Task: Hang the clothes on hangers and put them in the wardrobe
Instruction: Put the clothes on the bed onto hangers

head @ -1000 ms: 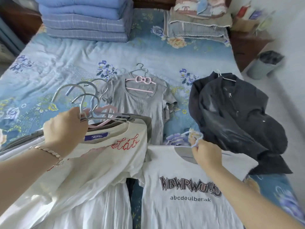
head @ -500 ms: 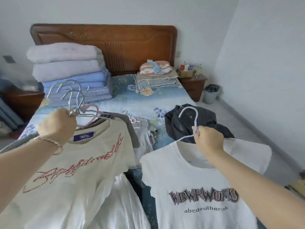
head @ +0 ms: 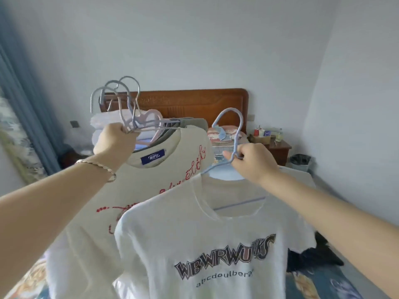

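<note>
My left hand [head: 113, 140] grips a bunch of several hangers [head: 127, 104] by their necks, held up at chest height. A cream T-shirt with red stitched script [head: 172, 169] hangs at the front of that bunch, with grey garments behind it. My right hand [head: 251, 162] grips the neck of a pale blue hanger [head: 232, 126] that carries a white T-shirt with a dark "WBWRWUNKS" print [head: 205, 244]. The white shirt hangs in front of and slightly right of the cream one. No wardrobe is in view.
The bed with the blue floral sheet [head: 323, 281] lies below, a dark jacket [head: 319, 255] on its right side. Behind are the wooden headboard [head: 190, 102], folded blankets [head: 101, 124], a nightstand [head: 278, 147] with bottles, a bin [head: 301, 161] and a blue curtain [head: 23, 104] at left.
Both hands have lifted their hangers higher, off the bed, and the view has tilted up toward the wall. The white shirt now hangs free instead of lying on the bed.
</note>
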The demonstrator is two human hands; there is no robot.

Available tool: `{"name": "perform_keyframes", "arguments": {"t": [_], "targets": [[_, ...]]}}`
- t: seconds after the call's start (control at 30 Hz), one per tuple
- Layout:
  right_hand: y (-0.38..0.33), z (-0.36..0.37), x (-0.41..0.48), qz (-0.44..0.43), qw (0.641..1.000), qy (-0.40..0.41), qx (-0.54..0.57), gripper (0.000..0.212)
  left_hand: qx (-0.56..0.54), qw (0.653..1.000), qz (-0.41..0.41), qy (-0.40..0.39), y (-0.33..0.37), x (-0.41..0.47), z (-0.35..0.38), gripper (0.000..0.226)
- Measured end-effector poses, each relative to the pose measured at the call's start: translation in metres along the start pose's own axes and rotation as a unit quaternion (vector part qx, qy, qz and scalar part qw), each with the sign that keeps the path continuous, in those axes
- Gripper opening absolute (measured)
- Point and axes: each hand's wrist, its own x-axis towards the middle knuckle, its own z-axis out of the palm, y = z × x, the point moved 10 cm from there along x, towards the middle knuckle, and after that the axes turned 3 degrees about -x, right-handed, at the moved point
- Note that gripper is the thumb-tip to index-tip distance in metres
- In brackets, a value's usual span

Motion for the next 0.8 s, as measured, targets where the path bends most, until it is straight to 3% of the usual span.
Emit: {"name": "perform_keyframes", "arguments": {"t": [0.07,0.2,0.37,0.53,0.7,0.8], "targets": [[-0.018,-0.01,0.007,-0.04,0.999,-0.007,0.013,0.051,-0.048,0.998,-0.013,-0.036,0.012,-0.017,0.019,0.038],[-0.04,-0.022,0.021,-0.093,0.995,-0.02,-0.026,0.021,-0.13,0.985,-0.018,-0.115,0.045,-0.049,0.049,0.035],[-0.042,-0.04,0.03,-0.152,0.984,0.019,-0.097,0.056,-0.129,0.971,-0.001,-0.199,0.084,-0.085,0.07,0.03],[-0.019,-0.038,0.018,-0.112,0.984,-0.137,-0.021,0.068,-0.111,0.957,0.012,-0.269,0.108,-0.114,0.089,0.03],[-0.007,-0.046,-0.004,-0.12,0.985,-0.113,-0.051,0.066,-0.048,0.95,0.109,-0.289,0.129,-0.14,0.101,0.041],[-0.01,-0.053,-0.019,-0.119,0.982,-0.05,-0.138,0.072,-0.002,0.937,0.174,-0.304,0.14,-0.159,0.109,0.04]]}}
